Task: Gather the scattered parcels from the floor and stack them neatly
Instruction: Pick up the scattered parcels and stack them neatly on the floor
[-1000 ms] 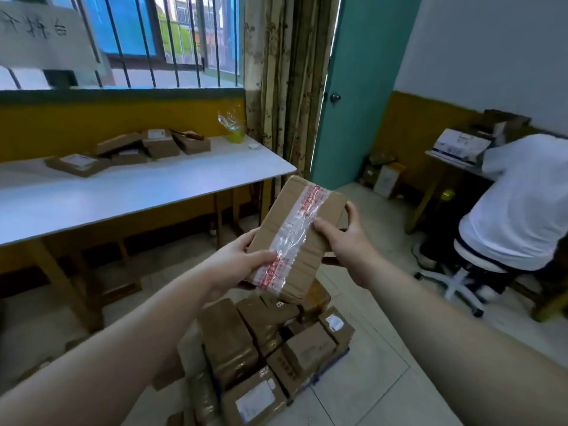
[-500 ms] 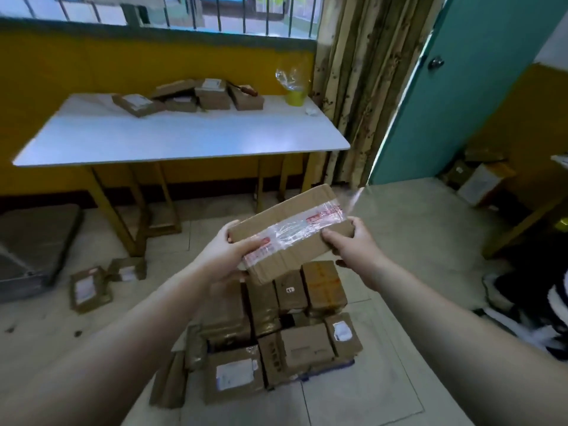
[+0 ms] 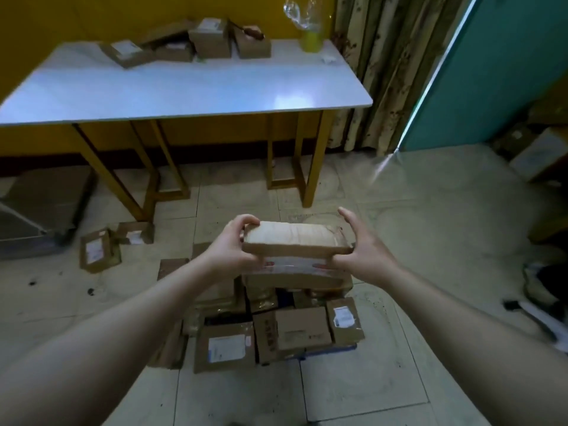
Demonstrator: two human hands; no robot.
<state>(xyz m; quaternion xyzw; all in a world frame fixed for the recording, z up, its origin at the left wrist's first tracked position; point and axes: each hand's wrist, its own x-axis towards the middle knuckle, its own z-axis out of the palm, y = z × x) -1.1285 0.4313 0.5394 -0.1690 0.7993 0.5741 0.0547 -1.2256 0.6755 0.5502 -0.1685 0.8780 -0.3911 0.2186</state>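
Observation:
A flat brown cardboard parcel (image 3: 292,238), sealed with clear tape, is held level between both hands just above the parcel pile (image 3: 276,327) on the floor. My left hand (image 3: 233,244) grips its left end. My right hand (image 3: 359,247) holds its right end, thumb under the near edge and fingers spread over the far side. The parcel's underside hides the top of the pile. Two loose parcels, one larger (image 3: 98,250) and one smaller (image 3: 135,233), lie on the tiles to the left near a table leg.
A white-topped table (image 3: 184,90) on yellow legs stands behind the pile, with several parcels (image 3: 190,44) and a yellow cup (image 3: 312,41) at its back. A grey bin (image 3: 40,210) sits at far left. A curtain and a teal door (image 3: 507,72) are at right.
The parcel went from raised and tilted in front of me to flat and low over the pile. My view tipped down toward the floor; the seated person at right left the frame.

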